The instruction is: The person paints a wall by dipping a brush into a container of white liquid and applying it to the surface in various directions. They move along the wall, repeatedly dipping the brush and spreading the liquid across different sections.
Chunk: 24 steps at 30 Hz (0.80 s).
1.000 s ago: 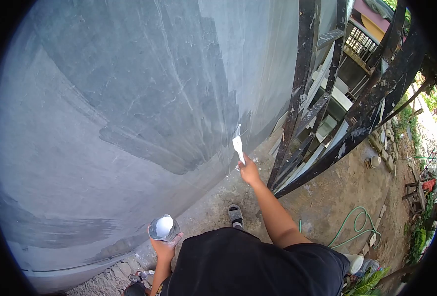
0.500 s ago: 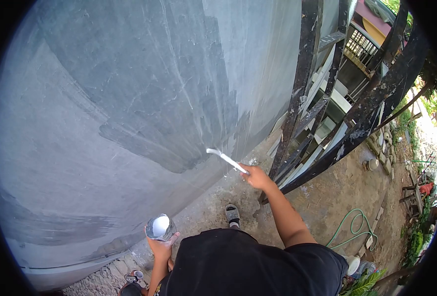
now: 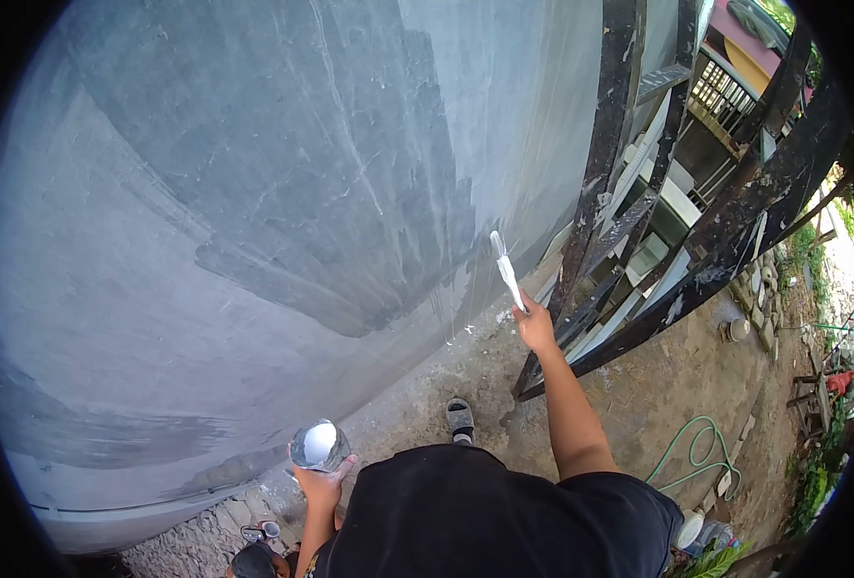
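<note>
My right hand [image 3: 536, 326] grips the handle of a white-coated paintbrush [image 3: 506, 268], its tip up against the grey wall [image 3: 302, 193] at the lower edge of a lighter vertical strip. Low at my left side, my left hand [image 3: 322, 485] is wrapped around a round, paint-smeared container [image 3: 300, 453] with white paint [image 3: 320, 443] inside. Darker grey, wet-looking patches with streaks spread over the middle of the wall. Small white drips show near its base, below the brush.
A dark, paint-spattered wooden frame [image 3: 616, 116] leans close to my right arm. On the ground lie a green hose [image 3: 702, 460] and a pale can [image 3: 735, 329]. My sandalled foot [image 3: 460, 416] stands near the wall. Part of another person [image 3: 253, 561] shows at bottom left.
My right hand has moved right and up, taking the paintbrush along the wall toward the wooden frame; the brush now points more upward. My left hand still holds the container.
</note>
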Each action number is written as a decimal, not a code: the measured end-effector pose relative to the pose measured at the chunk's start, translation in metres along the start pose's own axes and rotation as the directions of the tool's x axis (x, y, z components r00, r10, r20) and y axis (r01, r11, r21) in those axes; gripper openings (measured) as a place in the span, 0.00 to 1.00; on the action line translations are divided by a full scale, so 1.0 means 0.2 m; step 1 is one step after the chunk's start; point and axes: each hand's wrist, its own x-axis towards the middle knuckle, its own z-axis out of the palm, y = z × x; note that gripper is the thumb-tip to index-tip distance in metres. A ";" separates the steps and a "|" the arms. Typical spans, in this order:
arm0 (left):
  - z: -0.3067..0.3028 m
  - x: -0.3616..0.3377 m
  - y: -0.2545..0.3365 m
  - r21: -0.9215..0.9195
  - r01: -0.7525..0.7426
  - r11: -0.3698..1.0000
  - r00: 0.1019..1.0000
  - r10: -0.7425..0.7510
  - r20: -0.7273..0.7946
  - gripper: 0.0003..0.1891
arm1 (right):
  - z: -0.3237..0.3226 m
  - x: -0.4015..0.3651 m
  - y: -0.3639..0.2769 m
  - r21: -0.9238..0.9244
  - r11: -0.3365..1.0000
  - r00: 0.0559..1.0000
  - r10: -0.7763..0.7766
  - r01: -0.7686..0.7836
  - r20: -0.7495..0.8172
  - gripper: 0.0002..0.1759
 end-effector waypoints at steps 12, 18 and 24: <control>-0.04 -0.02 -0.01 -0.020 -0.013 1.000 1.000 0.014 0.028 0.49 | 0.61 -0.67 -0.21 0.044 0.926 0.779 -0.339 0.374 0.527 0.30; -0.07 -0.03 -0.03 -0.011 -0.032 0.999 0.999 0.033 0.020 0.52 | 0.71 -0.60 -0.21 0.071 0.935 0.766 -0.327 0.348 0.553 0.30; -0.09 -0.06 -0.02 0.024 -0.033 0.999 0.999 0.034 -0.040 0.52 | 0.36 -0.14 0.05 -0.019 0.997 0.950 -0.069 0.079 0.305 0.28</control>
